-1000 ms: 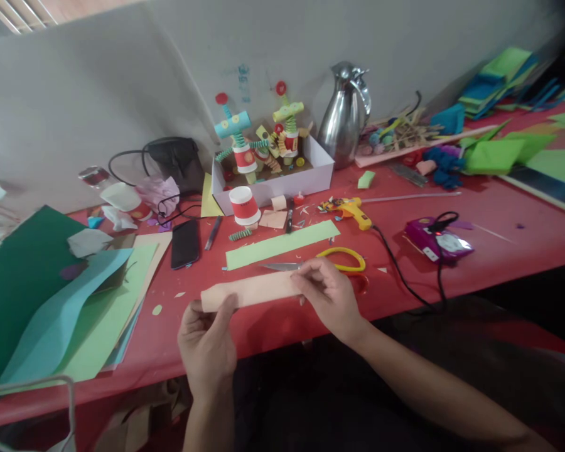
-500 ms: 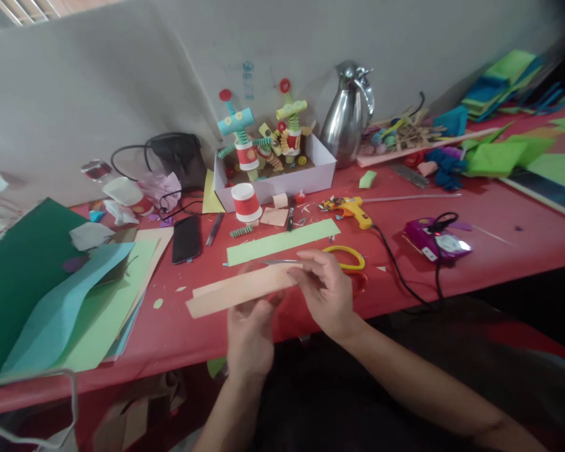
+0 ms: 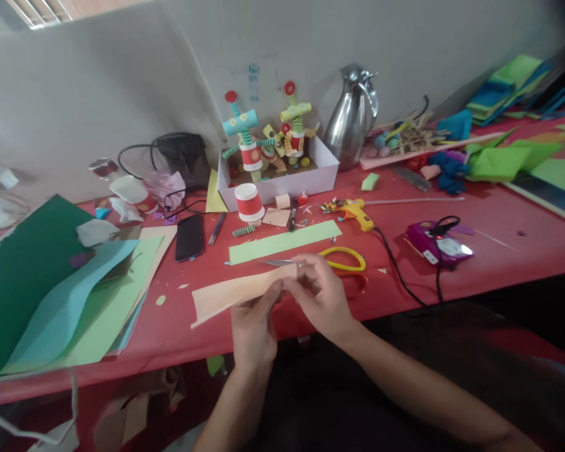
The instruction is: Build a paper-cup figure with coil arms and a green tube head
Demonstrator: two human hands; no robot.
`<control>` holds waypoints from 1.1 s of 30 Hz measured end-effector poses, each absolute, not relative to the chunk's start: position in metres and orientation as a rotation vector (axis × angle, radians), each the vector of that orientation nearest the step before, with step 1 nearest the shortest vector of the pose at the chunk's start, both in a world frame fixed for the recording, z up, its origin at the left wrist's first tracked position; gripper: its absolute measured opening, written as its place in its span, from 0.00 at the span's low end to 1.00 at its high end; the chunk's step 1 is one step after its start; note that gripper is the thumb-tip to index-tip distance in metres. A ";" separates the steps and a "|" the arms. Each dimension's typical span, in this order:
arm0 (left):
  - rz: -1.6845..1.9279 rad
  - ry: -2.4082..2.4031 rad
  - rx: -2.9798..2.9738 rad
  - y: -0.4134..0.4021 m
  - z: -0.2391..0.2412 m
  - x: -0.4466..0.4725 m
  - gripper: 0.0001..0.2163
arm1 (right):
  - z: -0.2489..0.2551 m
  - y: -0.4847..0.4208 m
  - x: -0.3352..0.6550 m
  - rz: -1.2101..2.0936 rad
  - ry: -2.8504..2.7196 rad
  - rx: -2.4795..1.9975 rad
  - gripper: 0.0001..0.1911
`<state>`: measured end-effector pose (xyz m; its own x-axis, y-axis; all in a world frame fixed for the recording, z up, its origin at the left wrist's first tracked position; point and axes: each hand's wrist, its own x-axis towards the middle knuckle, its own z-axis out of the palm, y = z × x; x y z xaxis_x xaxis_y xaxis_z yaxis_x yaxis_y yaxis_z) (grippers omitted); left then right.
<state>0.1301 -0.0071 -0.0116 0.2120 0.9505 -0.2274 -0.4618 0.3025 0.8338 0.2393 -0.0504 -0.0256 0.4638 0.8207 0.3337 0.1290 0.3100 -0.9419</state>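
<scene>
A peach paper strip [image 3: 235, 290] is held above the red table, its free end pointing left. My left hand [image 3: 255, 323] pinches its lower edge near the right end, thumb on top. With thumb and fingertips together, my right hand [image 3: 321, 295] grips the strip's right end. Beyond it, a light green paper strip [image 3: 285, 242] lies flat. Scissors with a yellow handle [image 3: 346, 258] rest partly behind my right hand, blades toward the left. A small folded paper spring [image 3: 243, 231] and a red and white paper cup [image 3: 249, 203] stand farther back.
Paper-cup figures sit at a white box [image 3: 282, 182], beside a steel jug [image 3: 351, 119]. A yellow glue gun [image 3: 355, 213] trails a cord to a purple power socket [image 3: 437, 243]. At left are a phone [image 3: 189, 238] and coloured paper sheets [image 3: 87, 314].
The peach strip, seen as two offset layers before, now shows one broad face with its left end bent down. My left thumb has moved up onto it, closer to my right fingertips.
</scene>
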 end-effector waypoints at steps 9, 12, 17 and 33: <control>1.087 1.011 0.705 0.004 -0.005 0.123 0.10 | -0.018 -0.054 0.273 0.643 -0.972 -1.367 0.11; 1.184 1.032 0.729 0.010 -0.004 0.118 0.13 | -0.024 -0.067 0.306 0.416 -1.076 -1.684 0.10; 1.174 1.060 0.663 0.015 -0.007 0.117 0.14 | -0.035 -0.083 0.345 0.279 -1.807 -2.014 0.22; 1.265 0.874 0.310 0.031 0.020 0.117 0.05 | -0.037 -0.134 0.300 1.303 -1.036 -1.538 0.46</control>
<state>0.1175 0.0313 0.0196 0.0415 0.9163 -0.3983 -0.6965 0.3124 0.6460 0.2997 -0.1340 -0.0367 0.1152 0.9503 -0.2892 0.0674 -0.2979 -0.9522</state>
